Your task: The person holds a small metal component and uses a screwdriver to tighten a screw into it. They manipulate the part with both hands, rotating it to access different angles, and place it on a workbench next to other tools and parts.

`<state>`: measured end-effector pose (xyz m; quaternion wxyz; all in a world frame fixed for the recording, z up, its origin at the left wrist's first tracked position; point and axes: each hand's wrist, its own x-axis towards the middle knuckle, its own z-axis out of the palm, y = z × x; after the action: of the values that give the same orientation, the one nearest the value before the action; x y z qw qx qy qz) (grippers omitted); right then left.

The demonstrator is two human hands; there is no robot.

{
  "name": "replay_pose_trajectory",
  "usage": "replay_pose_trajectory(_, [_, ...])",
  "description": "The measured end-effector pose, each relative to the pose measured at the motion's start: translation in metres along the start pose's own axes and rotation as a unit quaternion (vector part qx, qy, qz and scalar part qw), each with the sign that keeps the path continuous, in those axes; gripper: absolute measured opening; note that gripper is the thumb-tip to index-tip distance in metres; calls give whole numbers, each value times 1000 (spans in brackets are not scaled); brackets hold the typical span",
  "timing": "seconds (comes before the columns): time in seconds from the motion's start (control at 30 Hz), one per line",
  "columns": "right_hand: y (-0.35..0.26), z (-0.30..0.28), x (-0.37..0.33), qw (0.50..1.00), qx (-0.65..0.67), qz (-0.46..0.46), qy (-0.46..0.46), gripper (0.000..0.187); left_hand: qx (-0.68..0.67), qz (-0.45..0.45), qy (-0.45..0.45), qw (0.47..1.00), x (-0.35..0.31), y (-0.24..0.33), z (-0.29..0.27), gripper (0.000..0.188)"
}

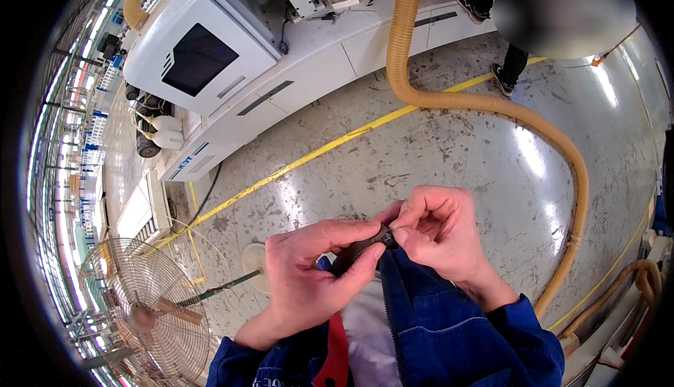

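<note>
Close in front of my blue jacket, both hands meet over a small dark piece [361,248] that looks brown to black. My left hand [317,260] is closed on it, thumb and forefinger pinching its upper end. At that same end my right hand [444,236] is closed too, thumb against forefinger. Whatever lies between the right fingertips is too small and covered to make out. The lower part of the dark piece is hidden behind the left fingers, so its kind does not show.
A tan corrugated hose [491,100] runs across the grey floor and bends down the right side. A standing fan [144,317] is at lower left. A long white machine [316,71] lines the far side. Another person's legs [512,67] show at upper right.
</note>
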<state>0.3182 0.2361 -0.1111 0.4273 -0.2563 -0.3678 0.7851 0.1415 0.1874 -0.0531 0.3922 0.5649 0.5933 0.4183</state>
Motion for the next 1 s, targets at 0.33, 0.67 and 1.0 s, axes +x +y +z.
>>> replay_pose_trajectory(0.33, [0, 1, -3, 1000, 3, 7, 6, 3, -8, -3, 3, 1000, -4, -2, 2, 22])
replay_pose_trajectory(0.67, [-1, 1, -5, 1000, -7, 6, 11, 3, -13, -21, -5, 1000, -5, -1, 3, 22])
replay_pose_trajectory(1.0, [-5, 2, -6, 999, -29, 26, 17, 3, -32, -50, -4, 998, -7, 0, 3, 22])
